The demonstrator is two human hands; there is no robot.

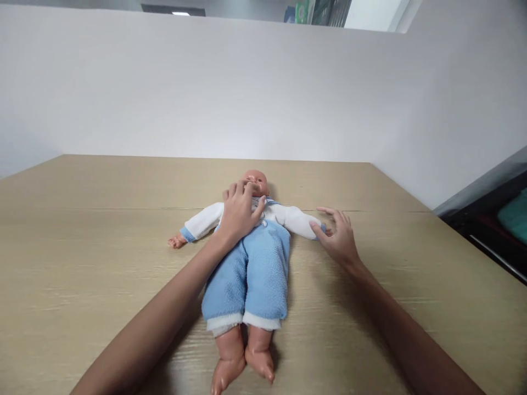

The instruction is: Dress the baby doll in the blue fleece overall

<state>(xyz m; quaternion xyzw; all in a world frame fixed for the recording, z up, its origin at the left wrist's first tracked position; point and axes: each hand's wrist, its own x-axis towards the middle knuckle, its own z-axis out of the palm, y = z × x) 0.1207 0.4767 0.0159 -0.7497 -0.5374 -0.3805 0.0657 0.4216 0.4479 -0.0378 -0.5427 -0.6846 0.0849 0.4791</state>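
The doll (265, 269) lies face-up on the wooden table (102, 263), its feet (260, 359) nearest. By the doll's outstretched sleeve (300, 220), the right hand (338, 238) has thumb and fingers parted, loosely open. Over the doll's chest (270, 212) lies the left hand (239, 211), fingers slightly bent; whether they grip, I cannot tell. Beyond the doll stands a pale wall (247, 88).

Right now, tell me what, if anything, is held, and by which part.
Whether there is a grip cannot be told: the left hand is over the doll at its chest, the right hand at one sleeve.
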